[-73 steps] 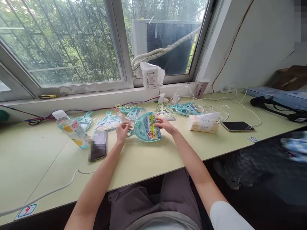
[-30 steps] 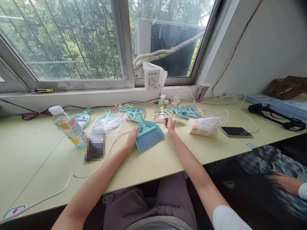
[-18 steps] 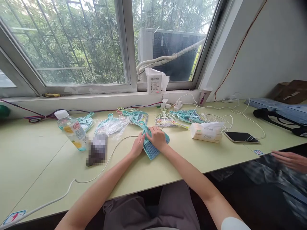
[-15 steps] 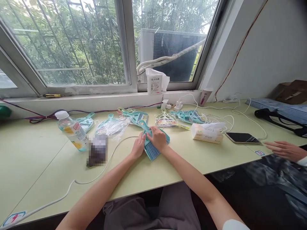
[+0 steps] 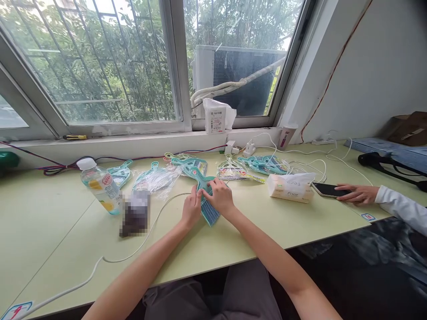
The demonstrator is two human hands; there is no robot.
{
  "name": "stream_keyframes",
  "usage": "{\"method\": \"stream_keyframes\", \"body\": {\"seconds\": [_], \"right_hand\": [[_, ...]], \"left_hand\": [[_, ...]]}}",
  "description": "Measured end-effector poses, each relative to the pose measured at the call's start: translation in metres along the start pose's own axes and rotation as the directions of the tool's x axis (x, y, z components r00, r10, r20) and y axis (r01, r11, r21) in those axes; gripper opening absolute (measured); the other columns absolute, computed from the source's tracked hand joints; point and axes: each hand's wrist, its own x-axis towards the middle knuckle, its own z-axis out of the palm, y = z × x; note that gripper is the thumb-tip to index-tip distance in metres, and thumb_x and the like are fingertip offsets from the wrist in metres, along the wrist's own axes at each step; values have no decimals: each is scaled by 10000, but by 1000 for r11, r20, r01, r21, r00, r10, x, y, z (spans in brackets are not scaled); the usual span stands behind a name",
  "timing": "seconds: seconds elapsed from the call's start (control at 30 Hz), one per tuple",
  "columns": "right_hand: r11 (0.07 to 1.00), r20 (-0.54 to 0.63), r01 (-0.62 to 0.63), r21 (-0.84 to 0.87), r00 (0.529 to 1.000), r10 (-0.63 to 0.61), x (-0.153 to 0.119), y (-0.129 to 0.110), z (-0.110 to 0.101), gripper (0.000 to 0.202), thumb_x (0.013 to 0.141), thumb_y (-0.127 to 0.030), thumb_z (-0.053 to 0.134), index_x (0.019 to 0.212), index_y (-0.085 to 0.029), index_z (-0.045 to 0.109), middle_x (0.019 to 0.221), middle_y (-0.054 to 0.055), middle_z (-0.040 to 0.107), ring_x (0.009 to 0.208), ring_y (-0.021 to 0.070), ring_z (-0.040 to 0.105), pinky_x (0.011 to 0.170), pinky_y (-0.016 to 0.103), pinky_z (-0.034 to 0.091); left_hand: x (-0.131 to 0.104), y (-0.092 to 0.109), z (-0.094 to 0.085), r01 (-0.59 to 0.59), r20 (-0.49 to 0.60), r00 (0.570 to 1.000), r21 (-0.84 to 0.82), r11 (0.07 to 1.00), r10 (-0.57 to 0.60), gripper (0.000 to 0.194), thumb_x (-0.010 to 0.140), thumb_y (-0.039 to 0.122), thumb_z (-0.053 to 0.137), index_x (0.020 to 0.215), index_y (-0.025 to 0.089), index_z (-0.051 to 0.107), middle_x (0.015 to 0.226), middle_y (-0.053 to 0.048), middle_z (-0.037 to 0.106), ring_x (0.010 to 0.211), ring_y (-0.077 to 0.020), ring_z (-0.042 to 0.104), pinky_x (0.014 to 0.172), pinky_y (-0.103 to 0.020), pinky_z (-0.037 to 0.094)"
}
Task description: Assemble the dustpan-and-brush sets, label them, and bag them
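Note:
A teal hand brush (image 5: pixel 211 214) with blue bristles is held low over the table in front of me, its handle pointing away and its bristles toward me. My left hand (image 5: pixel 191 208) grips its left edge, fingers closed. From the right, my right hand (image 5: pixel 220 196) lies across the brush body, with fingers curled on it and the thumb near my left hand. Whether a dustpan is behind the brush I cannot tell. Beyond it, several teal brush-and-dustpan sets (image 5: pixel 263 164) lie along the back, some in clear plastic bags (image 5: pixel 163 178).
A bottle (image 5: pixel 100 186) and a blurred-out dark item (image 5: pixel 135 214) stand at left, near a white cable (image 5: pixel 103 258). To the right are a tissue pack (image 5: pixel 289 189) and a phone (image 5: pixel 330 190) under another person's hand (image 5: pixel 362 194). A paper cup (image 5: pixel 287 137) stands by the wall.
The brush has turned slightly in my hands, and the teal edge right of my right hand is now hidden. The other person's hand has moved left onto the phone.

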Motion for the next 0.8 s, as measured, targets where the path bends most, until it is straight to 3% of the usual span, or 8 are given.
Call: {"method": "stream_keyframes", "body": {"seconds": [0.23,0.4,0.63,0.8], "right_hand": [[993,-9,-36,113,999,37,5,7,0,177,814,-390,585,834,-213,590,935,45,573,819,175,572,642,261,387],[975,-57,-83,208,994,97,8,10,-3,161,760,-368,571,763,-207,575,895,28,526,712,146,539,608,256,385],[930,-49,-86,356,993,111,13,17,-4,169,730,-380,571,718,-212,554,843,12,497,699,142,513,628,253,399],[904,-13,-78,421,996,92,15,22,-2,179,719,-378,585,696,-206,545,821,5,474,684,136,487,646,260,399]], "left_hand": [[4,3,-3,-22,3,1000,-11,1000,22,484,976,487,227,1208,205,544,758,-48,633,631,-196,552,626,-297,364],[10,5,-6,-46,55,997,-97,994,51,472,977,467,245,1237,218,550,1004,-64,680,826,-209,615,743,-302,420],[15,5,-9,-30,97,995,-49,998,35,507,976,483,234,1290,210,524,921,-63,694,760,-219,615,709,-312,431],[18,4,-11,-39,99,994,-47,998,43,495,976,472,243,1283,219,538,1021,-81,694,844,-238,630,767,-331,439]]}}
